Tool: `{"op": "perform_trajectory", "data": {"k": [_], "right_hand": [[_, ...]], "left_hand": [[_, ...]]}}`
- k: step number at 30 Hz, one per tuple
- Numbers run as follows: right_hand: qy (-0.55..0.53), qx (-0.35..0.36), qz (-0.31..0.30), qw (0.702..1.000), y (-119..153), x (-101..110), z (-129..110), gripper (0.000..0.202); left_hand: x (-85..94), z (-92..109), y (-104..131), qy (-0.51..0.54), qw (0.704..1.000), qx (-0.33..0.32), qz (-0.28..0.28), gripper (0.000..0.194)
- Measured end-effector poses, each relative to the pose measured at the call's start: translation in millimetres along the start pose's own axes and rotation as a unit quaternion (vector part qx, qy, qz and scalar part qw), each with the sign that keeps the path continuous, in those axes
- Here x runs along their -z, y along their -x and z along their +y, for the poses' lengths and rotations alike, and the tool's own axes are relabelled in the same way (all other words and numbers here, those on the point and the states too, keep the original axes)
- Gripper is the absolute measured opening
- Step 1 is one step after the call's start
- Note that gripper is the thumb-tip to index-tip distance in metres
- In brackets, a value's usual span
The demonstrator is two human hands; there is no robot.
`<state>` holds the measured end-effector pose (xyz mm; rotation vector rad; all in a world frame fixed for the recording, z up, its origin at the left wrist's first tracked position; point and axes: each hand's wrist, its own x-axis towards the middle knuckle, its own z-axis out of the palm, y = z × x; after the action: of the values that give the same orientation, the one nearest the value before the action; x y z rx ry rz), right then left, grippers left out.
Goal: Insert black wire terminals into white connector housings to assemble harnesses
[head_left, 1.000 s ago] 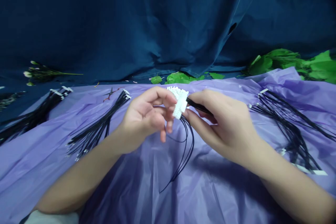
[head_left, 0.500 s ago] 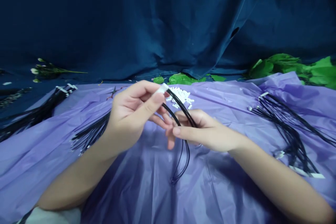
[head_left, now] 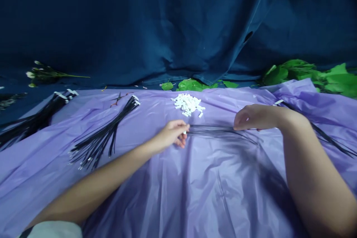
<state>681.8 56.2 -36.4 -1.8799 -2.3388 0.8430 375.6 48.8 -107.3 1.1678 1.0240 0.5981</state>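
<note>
the left hand (head_left: 175, 133) has its grip closed on one end of some thin black wires (head_left: 209, 131), with a small white piece (head_left: 185, 132) showing at the fingertips. the wires run roughly level to the right, blurred, over the middle of the purple sheet (head_left: 156, 193), and their far ends reach past the fingertips of the right hand (head_left: 251, 117). that hand is bent down at the wrist with its fingers drawn together at the wires; i cannot tell whether its grip is clamped on them. just beyond the wires, between the hands, lies a loose pile of white connectors (head_left: 188, 104). to the left, a fanned black bundle (head_left: 103, 134) with white pieces at its upper end lies on the sheet, near a pair of scissors (head_left: 118, 98), and a thicker dark bundle (head_left: 36, 121) lies farther left. more black strands (head_left: 329, 139) lie at the right, partly hidden by the right arm. along the back, green leaves (head_left: 189, 84) and a stem with white flowers (head_left: 50, 74) lie near the foot of a dark blue curtain (head_left: 139, 26).
</note>
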Motion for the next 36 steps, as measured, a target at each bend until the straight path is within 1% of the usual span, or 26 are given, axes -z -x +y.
{"op": "perform_trajectory", "data": {"k": [1,2,3,5,7,9,11,12,15,18,20,22,23,25,26,28,31,33,35,36], "right_hand": [[0.052,-0.017,0.008,0.998,-8.7,-2.5,5.9,0.026],[0.094,-0.019,0.013,0.995,-17.3,-5.3,9.3,0.029],[0.113,-0.009,0.026,0.993,-25.8,-8.8,10.3,0.029],[0.117,0.029,0.064,0.991,-42.5,-19.4,5.5,0.025],[0.112,0.086,0.094,0.985,-58.2,-35.3,-5.4,0.027],[0.103,0.149,0.103,0.978,-71.4,-54.2,-17.1,0.03],[0.101,0.183,0.118,0.971,-80.2,-71.3,-25.1,0.033],[0.101,0.189,0.127,0.969,-82.7,-77.6,-26.9,0.031],[0.092,0.193,0.146,0.966,-83.1,-84.4,-26.3,0.02],[0.071,0.206,0.154,0.964,-76.0,-77.1,-27.1,0.016],[0.0,0.24,0.136,0.961,-70.2,-71.6,-32.8,0.017],[-0.128,0.285,0.087,0.946,-65.9,-70.4,-41.7,0.019],[-0.202,0.303,0.054,0.93,-64.9,-71.8,-46.5,0.021],[-0.33,0.312,-0.007,0.891,-65.6,-78.5,-54.3,0.023],[-0.381,0.306,-0.028,0.872,-67.2,-83.2,-56.8,0.024],[-0.455,0.283,-0.05,0.843,-71.7,-94.0,-58.5,0.025],[-0.533,0.241,-0.071,0.808,-78.6,-110.3,-55.2,0.025],[-0.58,0.215,-0.088,0.781,-81.8,-118.9,-51.7,0.023],[-0.609,0.198,-0.096,0.762,-83.5,-124.6,-49.1,0.021],[-0.614,0.194,-0.098,0.759,-83.9,-126.3,-48.2,0.02]], "left_hand": [[-2.2,-12.0,-5.6,-0.025,0.999,0.02,-0.024,0.036],[-3.2,-21.3,-10.0,-0.05,0.998,0.027,-0.037,0.038],[-3.0,-27.7,-13.0,-0.065,0.996,0.026,-0.051,0.039],[-0.1,-32.5,-16.1,-0.08,0.994,0.023,-0.069,0.038],[3.6,-30.3,-16.6,-0.08,0.993,0.024,-0.082,0.037],[5.9,-25.8,-16.1,-0.077,0.992,0.031,-0.091,0.035],[6.6,-22.4,-15.5,-0.072,0.992,0.037,-0.1,0.033],[6.5,-21.3,-15.3,-0.069,0.992,0.039,-0.103,0.031],[6.3,-19.5,-15.0,-0.05,0.991,0.044,-0.115,0.027],[7.2,-17.9,-14.7,-0.025,0.991,0.051,-0.123,0.026],[8.1,-17.1,-14.5,-0.015,0.991,0.052,-0.125,0.027],[8.6,-17.4,-14.7,-0.014,0.991,0.052,-0.127,0.029],[8.5,-18.1,-14.8,-0.015,0.991,0.049,-0.125,0.03],[7.4,-20.4,-15.1,-0.025,0.992,0.039,-0.117,0.033],[6.5,-21.9,-15.0,-0.034,0.993,0.03,-0.11,0.034],[4.2,-24.7,-14.5,-0.057,0.994,0.011,-0.094,0.037],[1.1,-27.6,-12.9,-0.103,0.991,-0.015,-0.079,0.038],[0.1,-28.4,-12.0,-0.13,0.988,-0.021,-0.081,0.036],[0.1,-28.6,-11.6,-0.144,0.985,-0.019,-0.089,0.034],[0.2,-28.5,-11.5,-0.146,0.985,-0.018,-0.092,0.033]]}}
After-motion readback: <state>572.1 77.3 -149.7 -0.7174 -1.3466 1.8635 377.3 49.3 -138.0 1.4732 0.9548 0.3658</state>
